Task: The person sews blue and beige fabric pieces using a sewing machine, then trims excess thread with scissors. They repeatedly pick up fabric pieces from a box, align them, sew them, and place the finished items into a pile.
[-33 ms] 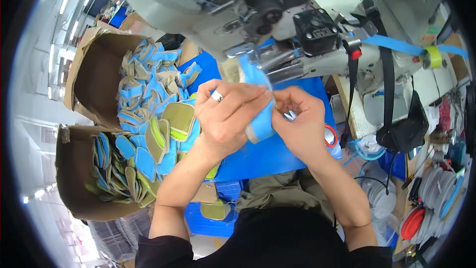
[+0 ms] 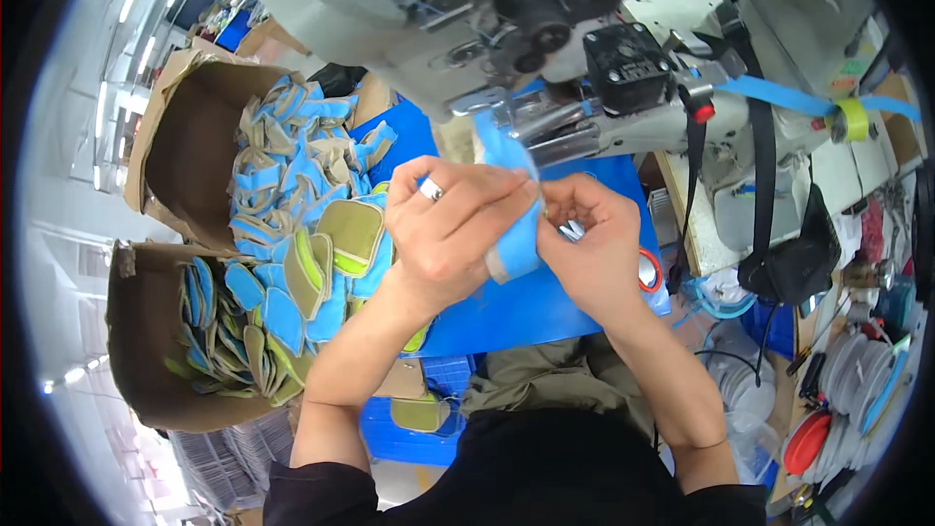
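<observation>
Both hands are at a curved fabric piece (image 2: 513, 248), blue on one face with a beige edge, below the head of a sewing machine (image 2: 531, 19). My left hand (image 2: 443, 224), with a ring on one finger, is closed on it from the left. From the right, my right hand (image 2: 594, 239) pinches its edge between thumb and fingers. A small shiny metal object (image 2: 572, 231) shows within the right hand's curled fingers; its kind is hidden. The piece's upper end reaches up to the metal parts under the machine head, where the contact is partly hidden.
At left, a cardboard box (image 2: 190, 136) stands beside a heap of blue-beige strips (image 2: 292, 156); another box (image 2: 146, 331) holds green and blue pads (image 2: 243, 341). A blue tape (image 2: 779, 93) runs in from the right. A red ring (image 2: 649, 271) lies beside my right wrist. Reels (image 2: 857, 380) stand lower right.
The view has shifted very slightly. Both hands keep the same hold on the fabric piece, with no clear movement.
</observation>
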The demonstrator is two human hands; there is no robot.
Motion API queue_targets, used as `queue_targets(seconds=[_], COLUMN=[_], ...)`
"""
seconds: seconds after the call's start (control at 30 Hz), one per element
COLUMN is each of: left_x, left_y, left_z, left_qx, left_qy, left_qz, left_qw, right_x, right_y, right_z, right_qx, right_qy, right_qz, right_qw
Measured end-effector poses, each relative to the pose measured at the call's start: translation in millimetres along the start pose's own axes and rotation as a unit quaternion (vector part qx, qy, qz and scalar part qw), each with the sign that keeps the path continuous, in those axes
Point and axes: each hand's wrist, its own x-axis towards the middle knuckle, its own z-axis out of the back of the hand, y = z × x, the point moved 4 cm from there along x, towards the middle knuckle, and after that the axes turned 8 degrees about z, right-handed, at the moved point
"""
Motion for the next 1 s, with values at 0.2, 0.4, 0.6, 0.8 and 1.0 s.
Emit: queue_targets(seconds=[0.2, 0.4, 0.6, 0.8, 1.0], left_x=[3, 13, 19, 10, 5], left_y=[1, 19, 21, 25, 34], left_z=[4, -1, -5, -8, -14], left_qx=[0.011, 0.001, 0.018, 0.043, -0.098], left_qy=[0.031, 0.033, 0.022, 0.014, 0.012], left_qz=[0.003, 0.037, 0.025, -0.006, 0.148], left_qw=[0.999, 0.999, 0.999, 0.999, 0.984], right_x=[-6, 14, -4, -27, -28], right_y=[-3, -9, -10, 37, 27], right_z=[-3, -8, -13, -16, -25], right_qx=[0.025, -0.022, 0.074, 0.052, 0.238], right_qy=[-0.021, -0.004, -0.047, 0.071, 0.069], right_qz=[-0.026, -0.026, 0.014, -0.047, -0.097], right_qw=[0.999, 0.999, 0.996, 0.995, 0.964])
